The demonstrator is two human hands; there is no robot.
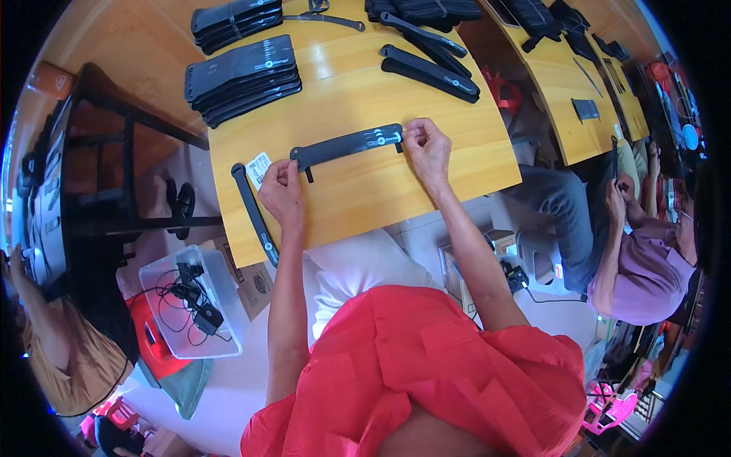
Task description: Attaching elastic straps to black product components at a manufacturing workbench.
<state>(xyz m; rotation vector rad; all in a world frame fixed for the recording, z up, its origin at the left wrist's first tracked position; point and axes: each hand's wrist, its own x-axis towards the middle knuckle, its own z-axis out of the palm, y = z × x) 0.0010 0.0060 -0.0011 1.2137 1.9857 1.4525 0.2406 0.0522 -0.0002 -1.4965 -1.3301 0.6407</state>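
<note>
A long black flat strap-like piece (346, 146) lies across the wooden table (426, 175). My left hand (282, 190) pinches its left end and my right hand (428, 146) pinches its right end. A small white printed tag (258, 169) lies just left of my left hand. A narrow black strip (255, 215) lies along the table's left edge, below the tag.
A stack of black flat pieces (242, 78) sits at the back left, with more stacks (232, 23) and long black pieces (430, 72) further back. A clear plastic bin with cables (190, 305) stands on the floor at left. Another person (647, 266) sits at right.
</note>
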